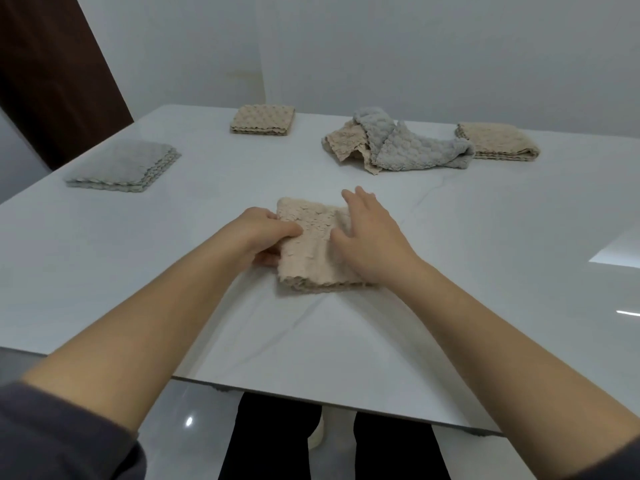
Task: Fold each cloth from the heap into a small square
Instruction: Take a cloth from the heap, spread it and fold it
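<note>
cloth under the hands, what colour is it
The cloth is beige, seen in the head view.

a broad white surface (485, 237) fills most of the view. it is glossy, with thin grey veins running across it like marble. its near edge shows as a thin dark-grey rim that cuts slantwise across the lower part of the view. a bright patch of reflected light (620, 252) lies on it at the far right, with a smaller streak just below. behind the surface stands a plain pale wall (433, 46), with a faint yellowish mark (242, 75) low on it and a vertical seam just right of the mark. a dark brown door (45, 64) stands at the upper left. below the near edge the floor (194, 403) is shiny and grey, with a small spot of light reflected in it.
</note>
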The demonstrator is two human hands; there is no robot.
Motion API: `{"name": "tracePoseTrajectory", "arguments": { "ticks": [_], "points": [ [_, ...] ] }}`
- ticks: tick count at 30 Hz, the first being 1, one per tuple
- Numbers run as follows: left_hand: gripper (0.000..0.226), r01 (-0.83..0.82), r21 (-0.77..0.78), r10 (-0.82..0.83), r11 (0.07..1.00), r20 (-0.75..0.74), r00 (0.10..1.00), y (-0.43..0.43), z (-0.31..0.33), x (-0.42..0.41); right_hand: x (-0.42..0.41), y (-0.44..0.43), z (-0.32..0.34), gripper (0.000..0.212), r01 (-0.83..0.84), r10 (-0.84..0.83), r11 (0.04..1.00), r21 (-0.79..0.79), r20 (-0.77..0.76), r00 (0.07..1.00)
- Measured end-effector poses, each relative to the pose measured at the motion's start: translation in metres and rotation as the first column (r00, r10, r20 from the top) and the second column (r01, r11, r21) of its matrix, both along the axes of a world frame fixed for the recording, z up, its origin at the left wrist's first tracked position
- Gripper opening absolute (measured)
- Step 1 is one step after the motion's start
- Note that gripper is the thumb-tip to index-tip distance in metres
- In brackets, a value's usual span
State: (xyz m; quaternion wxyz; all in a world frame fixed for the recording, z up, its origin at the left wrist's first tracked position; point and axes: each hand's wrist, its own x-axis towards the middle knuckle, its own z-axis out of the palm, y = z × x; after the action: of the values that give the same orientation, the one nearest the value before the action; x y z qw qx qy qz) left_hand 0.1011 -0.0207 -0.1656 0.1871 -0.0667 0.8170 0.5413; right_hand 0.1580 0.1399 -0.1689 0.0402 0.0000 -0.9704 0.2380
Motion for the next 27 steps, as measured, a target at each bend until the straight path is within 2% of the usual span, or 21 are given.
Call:
{"name": "tracePoseTrajectory", "arguments": {
  "ticks": [3, 4, 6, 8, 10, 12, 14, 16, 19, 27],
  "points": [
    [0.011, 0.024, 0.132, -0.035, 0.991, 0.083, 0.996, 0.024, 0.002, 0.000, 0.007, -0.003, 0.002, 0.069, -0.021, 0.013, 0.987, 0.157, 0.054, 0.998],
    [0.012, 0.070, 0.127, -0.083, 0.989, 0.100, 0.992, 0.030, 0.003, -0.001, 0.010, 0.000, 0.003, 0.069, -0.002, -0.011, 0.982, 0.190, 0.065, 0.998],
    [0.021, 0.148, 0.020, -0.149, 0.989, 0.080, 0.986, 0.035, 0.006, -0.008, 0.014, 0.008, 0.002, 0.070, 0.039, -0.060, 0.972, 0.232, 0.086, 0.994],
    [0.026, 0.100, -0.190, -0.116, 0.977, -0.076, 0.990, 0.027, 0.004, -0.018, 0.016, 0.009, -0.002, 0.072, 0.030, -0.058, 0.961, 0.274, 0.096, 0.994],
    [0.020, -0.023, -0.403, -0.116, 0.915, -0.316, 0.942, 0.012, -0.004, -0.025, 0.011, -0.003, -0.008, 0.072, -0.015, -0.004, 0.940, 0.341, 0.054, 0.999],
    [0.027, -0.099, -0.493, -0.157, 0.865, -0.451, 0.879, 0.001, -0.016, -0.023, 0.000, -0.024, -0.015, 0.069, -0.051, 0.047, 0.905, 0.423, 0.020, 0.999],
    [0.039, -0.130, -0.526, -0.197, 0.840, -0.520, 0.831, -0.005, -0.030, -0.019, -0.012, -0.039, -0.023, 0.063, -0.063, 0.046, 0.874, 0.482, 0.047, 0.998],
    [0.047, -0.113, -0.598, -0.275, 0.794, -0.517, 0.811, -0.008, -0.039, -0.015, -0.020, -0.041, -0.030, 0.059, -0.052, 0.000, 0.863, 0.503, 0.103, 0.995],
    [0.055, -0.005, -0.706, -0.410, 0.708, -0.417, 0.811, -0.004, -0.048, -0.009, -0.026, -0.025, -0.035, 0.060, -0.010, -0.052, 0.851, 0.525, 0.103, 0.993],
    [0.060, 0.142, -0.763, -0.601, 0.630, -0.363, 0.712, 0.041, -0.037, 0.018, -0.026, 0.077, -0.035, 0.062, 0.156, -0.219, 0.816, 0.557, 0.049, 0.974]
  ]
}}
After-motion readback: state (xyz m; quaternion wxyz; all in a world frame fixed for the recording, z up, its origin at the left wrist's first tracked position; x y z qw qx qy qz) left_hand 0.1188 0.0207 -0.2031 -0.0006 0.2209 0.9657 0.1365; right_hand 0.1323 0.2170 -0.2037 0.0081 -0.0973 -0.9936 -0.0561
